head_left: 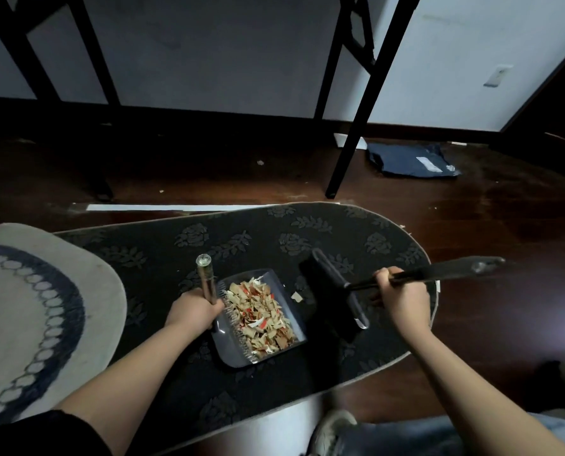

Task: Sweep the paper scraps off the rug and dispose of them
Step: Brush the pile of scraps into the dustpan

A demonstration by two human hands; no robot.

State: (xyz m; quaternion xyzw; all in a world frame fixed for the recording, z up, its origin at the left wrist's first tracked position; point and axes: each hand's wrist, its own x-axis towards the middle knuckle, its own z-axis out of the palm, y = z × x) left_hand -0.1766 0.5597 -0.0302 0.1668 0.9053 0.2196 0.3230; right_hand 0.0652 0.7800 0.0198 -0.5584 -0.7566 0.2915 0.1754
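Note:
A grey dustpan rests on the dark flowered rug, filled with a heap of tan, red and white paper scraps. My left hand grips the dustpan's shiny upright handle. My right hand holds the black handle of a brush, whose dark head stands just right of the pan's open edge. One loose scrap lies on the rug between the pan and the brush head.
A pale rug with a blue ring pattern overlaps the dark rug at left. Black table legs stand on the dark wood floor behind. A blue packet lies far right. My shoe is near the rug's front edge.

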